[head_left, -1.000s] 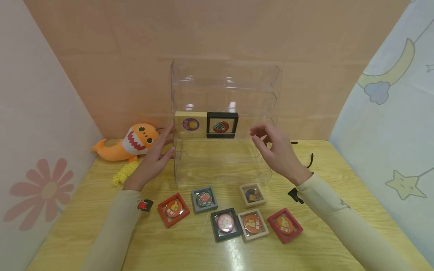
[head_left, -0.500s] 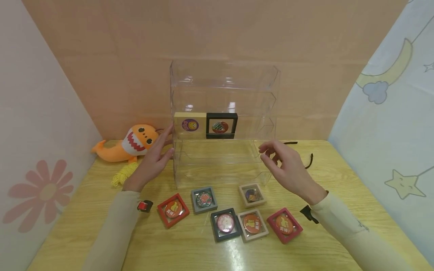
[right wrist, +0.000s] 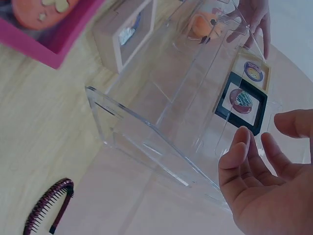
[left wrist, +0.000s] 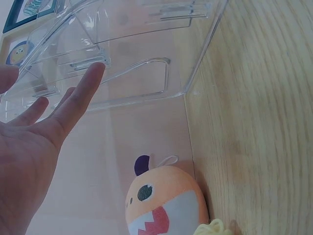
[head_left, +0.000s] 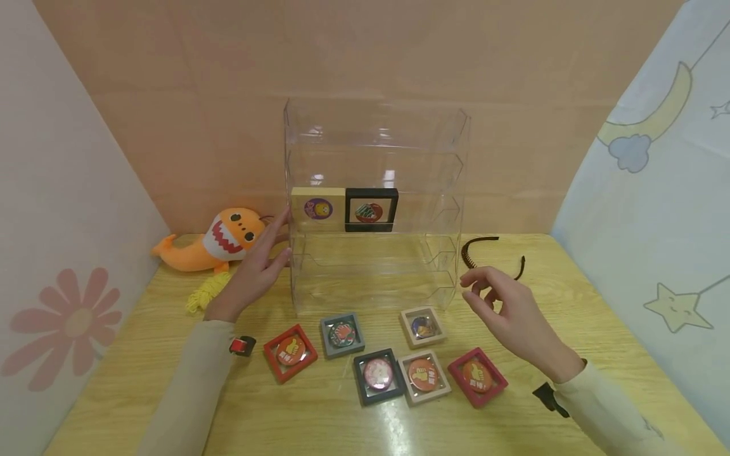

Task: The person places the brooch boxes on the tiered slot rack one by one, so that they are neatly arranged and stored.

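My left hand (head_left: 255, 269) rests against the left side of a clear tiered display rack (head_left: 371, 258), fingers straight. My right hand (head_left: 513, 310) hovers off the rack's lower right corner, its fingers loosely bent with nothing between them. On a middle tier stand a cream frame (head_left: 302, 220) and a black frame (head_left: 371, 191), side by side. Several small badge frames lie in front of the rack: a red frame (head_left: 274, 364), a grey-blue frame (head_left: 327, 342), a dark frame (head_left: 363, 389), two beige ones, and a crimson frame (head_left: 496, 392) at the right.
An orange plush shark (head_left: 194, 253) lies left of the rack, with a bundle of yellow yarn (head_left: 206, 291) before it. A dark toothed headband (right wrist: 36, 210) lies behind my right hand. Patterned panels stand at left and right, and a plain orange-brown backdrop rises behind.
My right hand has moved away from beside the black frame, down and to the right, past the rack's edge. The headband shows more now. The left hand stays against the rack.
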{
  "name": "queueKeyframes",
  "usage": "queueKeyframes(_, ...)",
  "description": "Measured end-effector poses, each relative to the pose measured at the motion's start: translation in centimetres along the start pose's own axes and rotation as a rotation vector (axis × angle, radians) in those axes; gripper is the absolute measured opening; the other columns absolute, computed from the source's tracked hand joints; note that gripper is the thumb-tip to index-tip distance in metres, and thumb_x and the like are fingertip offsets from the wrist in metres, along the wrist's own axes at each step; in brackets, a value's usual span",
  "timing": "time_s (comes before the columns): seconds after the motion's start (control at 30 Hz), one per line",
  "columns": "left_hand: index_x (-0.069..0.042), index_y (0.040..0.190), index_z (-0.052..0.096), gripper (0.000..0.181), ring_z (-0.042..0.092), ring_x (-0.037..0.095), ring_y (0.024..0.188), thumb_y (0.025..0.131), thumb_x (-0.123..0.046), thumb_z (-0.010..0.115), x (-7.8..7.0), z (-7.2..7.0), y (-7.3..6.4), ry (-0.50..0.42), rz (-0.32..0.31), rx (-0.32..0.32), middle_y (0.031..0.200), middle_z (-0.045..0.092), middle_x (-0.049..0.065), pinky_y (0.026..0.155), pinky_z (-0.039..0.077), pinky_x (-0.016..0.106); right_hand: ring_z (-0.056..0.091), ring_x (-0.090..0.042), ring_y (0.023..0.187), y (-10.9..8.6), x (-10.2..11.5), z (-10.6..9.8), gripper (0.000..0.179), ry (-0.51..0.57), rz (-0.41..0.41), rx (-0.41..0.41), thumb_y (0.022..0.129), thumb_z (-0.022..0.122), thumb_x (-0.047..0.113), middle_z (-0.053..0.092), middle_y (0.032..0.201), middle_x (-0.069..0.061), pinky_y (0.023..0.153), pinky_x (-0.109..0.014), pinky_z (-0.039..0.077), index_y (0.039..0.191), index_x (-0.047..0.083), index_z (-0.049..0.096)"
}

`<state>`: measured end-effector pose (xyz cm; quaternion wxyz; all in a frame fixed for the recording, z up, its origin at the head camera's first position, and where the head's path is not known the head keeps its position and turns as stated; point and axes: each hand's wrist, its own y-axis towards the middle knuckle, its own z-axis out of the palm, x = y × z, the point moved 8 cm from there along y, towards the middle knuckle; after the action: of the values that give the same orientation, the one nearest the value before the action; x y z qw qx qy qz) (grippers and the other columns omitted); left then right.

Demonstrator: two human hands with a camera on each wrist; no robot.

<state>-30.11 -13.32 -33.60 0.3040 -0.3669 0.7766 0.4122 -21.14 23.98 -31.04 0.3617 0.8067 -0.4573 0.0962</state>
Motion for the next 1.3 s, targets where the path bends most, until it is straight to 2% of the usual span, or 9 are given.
queueKeyframes(0.1,-0.019,0.165,0.008,0.072,0.036,0.046,0.140,0.106,0.001,0.044,-0.6,0.0,-0.1,-0.003,-0.001,0.005,0.165,0.017,0.017,0.092,0.055,0.056,0.058,-0.007,0.083,-0.9,-0.1,0.0,0.024,-0.003,0.011,0.001,0.095,0.069,0.002,0.065,0.104,0.010,0.064,-0.017,0.048,0.114,0.016,0.065)
queueKeyframes(0.27,-0.015,0.165,0.009,0.071,0.036,0.046,0.140,0.106,0.002,0.044,-0.8,-0.1,0.0,0.000,0.000,0.008,0.164,0.017,0.018,0.092,0.055,0.054,0.058,-0.006,0.082,-2.1,-0.4,-0.4,0.025,-0.027,0.033,-0.019,0.093,0.070,0.001,0.066,0.103,0.009,0.064,-0.017,0.047,0.113,0.015,0.066)
queueKeyframes(0.57,-0.018,0.165,0.009,0.071,0.037,0.043,0.141,0.106,0.002,0.044,-0.9,-0.1,0.1,-0.022,0.011,0.004,0.165,0.017,0.016,0.092,0.055,0.051,0.054,-0.007,0.065,-4.6,-1.0,-0.9,0.025,-0.045,0.117,-0.002,0.094,0.072,0.006,0.063,0.094,0.010,0.057,-0.018,0.043,0.113,0.020,0.064)
queueKeyframes(0.73,-0.019,0.165,0.009,0.071,0.036,0.045,0.140,0.106,0.001,0.043,-1.0,-0.2,0.1,-0.014,0.016,0.002,0.164,0.018,0.016,0.092,0.055,0.052,0.054,-0.007,0.061,-5.7,-1.6,-0.8,0.022,-0.053,0.183,0.010,0.095,0.072,0.010,0.063,0.090,0.010,0.053,-0.022,0.043,0.112,0.022,0.064)
queueKeyframes(0.93,-0.017,0.165,0.009,0.070,0.036,0.046,0.140,0.106,0.001,0.043,-0.8,-0.1,0.0,-0.014,0.009,0.006,0.164,0.017,0.017,0.093,0.054,0.052,0.055,-0.008,0.060,-7.0,-2.4,-0.8,0.021,-0.043,0.229,0.023,0.095,0.072,0.010,0.064,0.090,0.009,0.049,-0.025,0.043,0.110,0.022,0.064)
queueKeyframes(1.3,-0.019,0.165,0.009,0.071,0.036,0.044,0.141,0.107,0.000,0.043,-0.5,-0.1,0.0,0.000,-0.007,0.005,0.164,0.018,0.017,0.094,0.054,0.054,0.059,-0.007,0.069,-8.5,-3.7,-0.7,0.023,-0.017,0.235,0.068,0.095,0.072,0.007,0.066,0.099,0.009,0.054,-0.024,0.047,0.110,0.022,0.064)
